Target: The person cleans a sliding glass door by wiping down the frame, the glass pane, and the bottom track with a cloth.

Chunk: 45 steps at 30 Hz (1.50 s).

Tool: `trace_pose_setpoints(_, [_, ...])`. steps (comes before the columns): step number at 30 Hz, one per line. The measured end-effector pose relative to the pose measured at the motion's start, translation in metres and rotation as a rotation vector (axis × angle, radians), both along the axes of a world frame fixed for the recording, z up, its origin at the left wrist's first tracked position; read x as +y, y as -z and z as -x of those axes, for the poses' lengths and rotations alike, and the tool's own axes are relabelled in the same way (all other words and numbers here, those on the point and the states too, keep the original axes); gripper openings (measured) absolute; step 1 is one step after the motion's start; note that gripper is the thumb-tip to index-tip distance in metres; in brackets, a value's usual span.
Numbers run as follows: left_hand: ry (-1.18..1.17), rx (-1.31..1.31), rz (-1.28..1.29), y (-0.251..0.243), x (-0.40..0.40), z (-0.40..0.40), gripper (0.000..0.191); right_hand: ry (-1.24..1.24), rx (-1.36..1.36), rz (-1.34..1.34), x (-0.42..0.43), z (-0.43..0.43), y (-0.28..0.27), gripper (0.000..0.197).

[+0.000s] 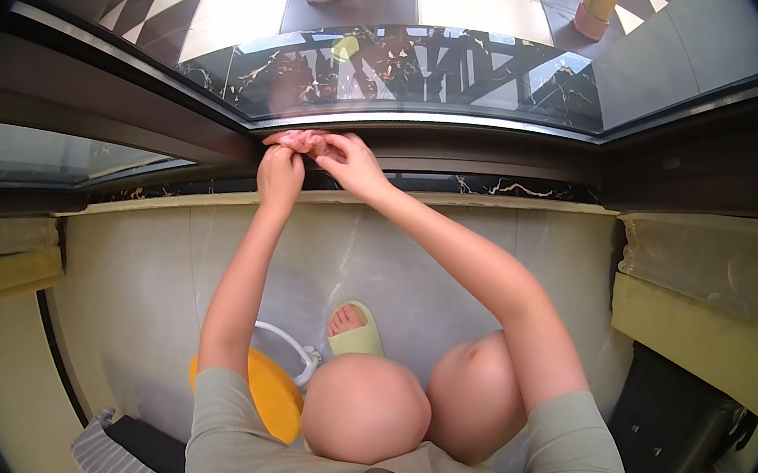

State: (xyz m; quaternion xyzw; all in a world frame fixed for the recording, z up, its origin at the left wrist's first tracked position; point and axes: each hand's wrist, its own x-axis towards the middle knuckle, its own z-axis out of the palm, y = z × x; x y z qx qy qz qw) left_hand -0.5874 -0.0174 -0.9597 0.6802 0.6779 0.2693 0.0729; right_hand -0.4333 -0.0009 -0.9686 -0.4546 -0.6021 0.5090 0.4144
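Both hands meet at the left corner of a dark window frame [473, 150], just below the glass. Between them is a crumpled pink cloth [302, 139], pressed against the frame's lower track. My left hand [280, 175] grips the cloth from below, fingers pointing up. My right hand [352, 163] pinches the cloth's right end between thumb and fingers. Parts of the fingertips are hidden by the cloth and the frame. A black marble sill [532, 189] with pale veins runs beneath the frame, to the right of the hands.
A yellow basin or bucket [277, 393] with a white handle [290, 338] stands by my left elbow. A green slipper [359, 339] is on my foot. A black case-like object [662, 430] stands at the right. Checkered tiles [236, 10] lie beyond the glass.
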Motion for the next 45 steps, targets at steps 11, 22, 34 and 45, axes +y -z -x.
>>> trace_pose_setpoints(11, [0.151,0.167,-0.195,-0.016,0.003,-0.019,0.018,0.059,0.169,0.034,-0.001,-0.001,-0.014,0.034])
trace_pose_setpoints(22, [0.497,0.07,-0.105,-0.009,0.019,-0.171,0.021,0.643,0.166,-0.112,-0.013,-0.143,0.01,0.014])
trace_pose_setpoints(34, [0.85,0.057,0.063,-0.031,0.041,-0.342,0.012,1.13,0.275,-0.113,-0.017,-0.288,0.005,0.034])
trace_pose_setpoints(45, [0.851,-0.016,0.058,-0.063,0.048,-0.437,0.019,1.182,0.455,-0.097,0.002,-0.367,0.028,0.029])
